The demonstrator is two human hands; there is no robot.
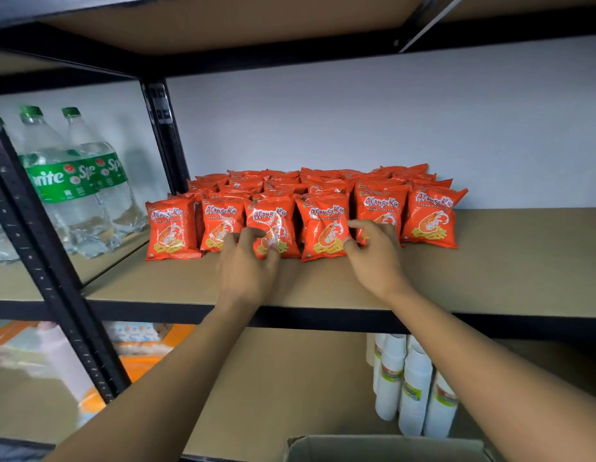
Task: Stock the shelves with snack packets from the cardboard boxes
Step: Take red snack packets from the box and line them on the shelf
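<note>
You are squaring up the front row of packets [430, 218] on the shelf [506, 261]. Your left hand [248, 265] pinches the third packet [269, 213] with curled fingers; your right hand [373, 251] touches its neighbours, grip unclear. Next, probably reach into the box [383, 448] for more. Packets seem to read "Alang-Ku Prawn Crackers"; the bottles [73, 181] say Sprite.

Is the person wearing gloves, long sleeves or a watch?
No. The left hand and the right hand are both bare: no gloves, rings or watch show. Both forearms are bare too, with no sleeve in sight all the way down to the bottom of the picture.
</note>
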